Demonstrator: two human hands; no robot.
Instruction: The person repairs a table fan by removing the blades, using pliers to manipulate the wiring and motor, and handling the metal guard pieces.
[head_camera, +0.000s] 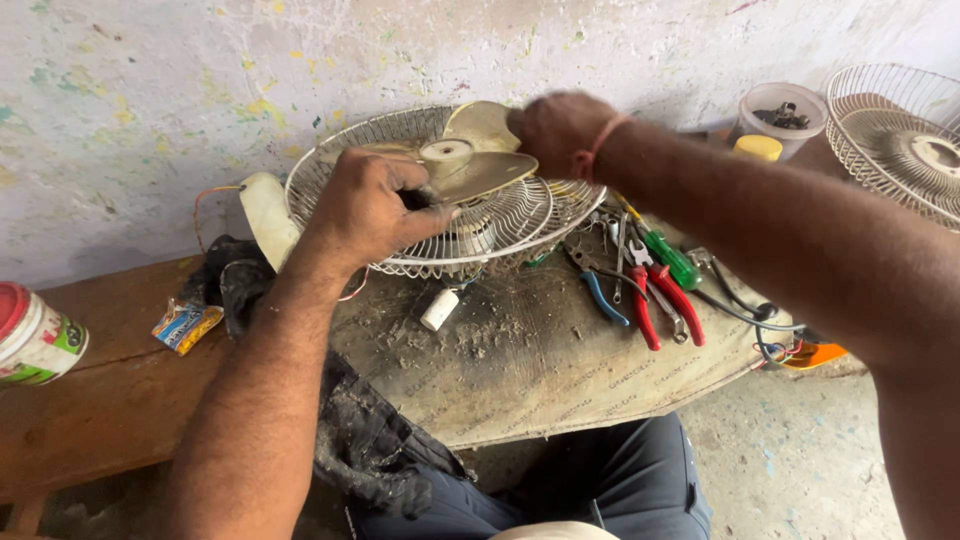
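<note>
A dusty fan lies on its back on a dirty sheet, with its beige blade set in the rear wire guard. My left hand is closed over the near-left blade beside the hub. On the far-right blade, at the guard's rim, rests my right hand, fingers curled on it. An orange thread circles that wrist. A small white capacitor hangs on wires below the guard.
Pliers with red handles, blue-handled pliers and a green screwdriver lie right of the fan. A second wire guard and a plastic jar stand far right. A tin sits on the wooden bench, and black cloth lies by it.
</note>
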